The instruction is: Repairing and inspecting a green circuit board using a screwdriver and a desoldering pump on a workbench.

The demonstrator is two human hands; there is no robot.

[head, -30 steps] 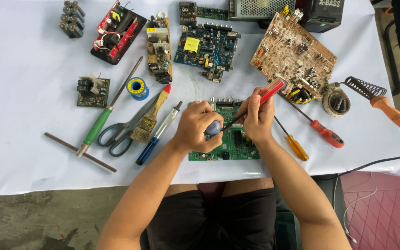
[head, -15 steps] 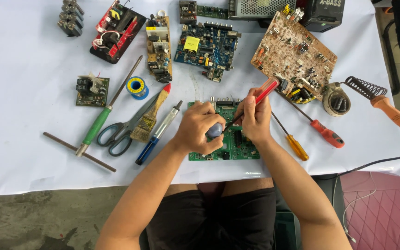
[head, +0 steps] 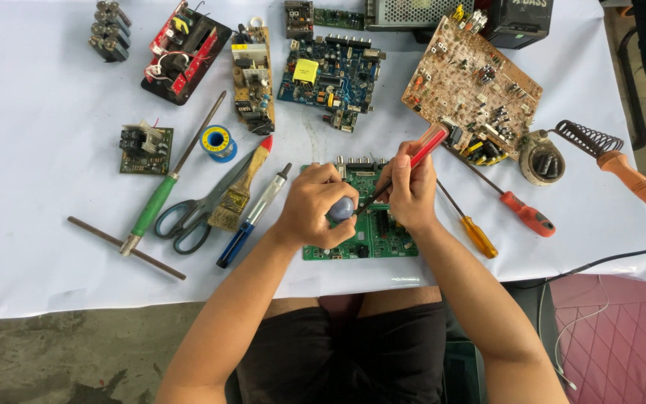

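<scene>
Fingers of the left hand (head: 315, 206) clamp a blue-grey knob (head: 342, 208); at three o'clock, the right hand (head: 410, 191) pinches a red-handled tool (head: 426, 144) over the green circuit board (head: 383, 232).

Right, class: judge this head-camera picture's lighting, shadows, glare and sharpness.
Head view: soft, even daylight; only faint shadows beside the left hand and right hand; the white table cover is bright but not blown out; green circuit board sharp; slight wide-angle bending at the edges.
</scene>
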